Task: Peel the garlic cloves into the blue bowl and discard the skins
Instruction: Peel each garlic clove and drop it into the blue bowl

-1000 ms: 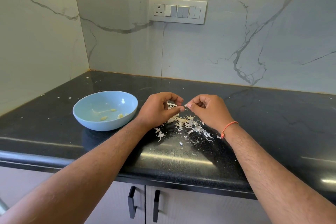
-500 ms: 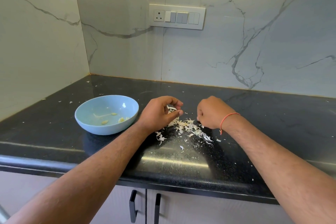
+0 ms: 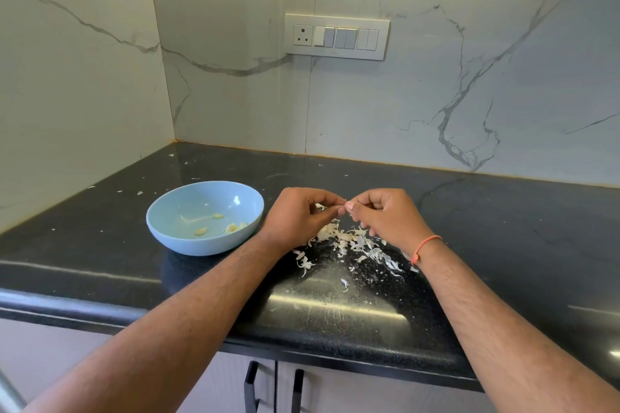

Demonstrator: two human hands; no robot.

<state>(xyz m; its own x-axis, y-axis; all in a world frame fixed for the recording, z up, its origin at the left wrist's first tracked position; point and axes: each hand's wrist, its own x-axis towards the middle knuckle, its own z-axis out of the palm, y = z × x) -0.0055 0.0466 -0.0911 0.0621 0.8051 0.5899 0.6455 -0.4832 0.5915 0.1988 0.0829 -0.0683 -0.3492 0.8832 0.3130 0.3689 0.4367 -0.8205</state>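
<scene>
Clove (image 3: 346, 205) mostly hidden between fingertips at frame centre, axis unreadable | left hand (image 3: 299, 215) and right hand (image 3: 385, 216) both curled, pinching it together above skins (image 3: 349, 241) | bowl (image 3: 167, 231) left of hands, peeled cloves (image 3: 218, 223) inside | counter (image 3: 503, 228) littered with flakes, nothing blocks bowl

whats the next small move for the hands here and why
Probably pull the fingertips apart to strip the skin. The left hand and right hand meet fingertip to fingertip above the loose pile of white garlic skins on the black stone counter, pinching something too small to make out. The round blue bowl beside the left hand holds only a few peeled cloves.
</scene>
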